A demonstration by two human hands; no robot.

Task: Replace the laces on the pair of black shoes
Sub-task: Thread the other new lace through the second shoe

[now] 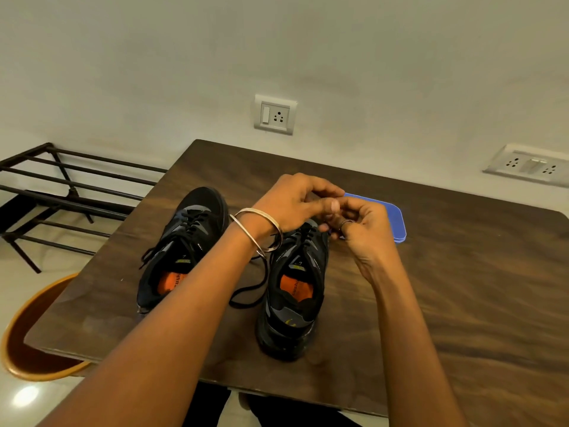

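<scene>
Two black shoes with orange insoles stand side by side on the dark wooden table (462, 288), toes pointing away from me. The left shoe (181, 248) is laced with its ends untied. The right shoe (295, 291) has a loose black lace (252, 291) trailing down between the pair. My left hand (292, 204), with two bangles on the wrist, reaches across to the right shoe's toe end. My right hand (360, 223), wearing a ring, meets it there. Both hands pinch the lace at the front eyelets, and their fingers hide the toe.
A flat blue pad (391, 220) lies on the table just behind my hands. A black metal rack (61, 186) stands on the floor to the left. An orange round tub (27, 340) sits under the table's left corner. Wall sockets (274, 114) are behind.
</scene>
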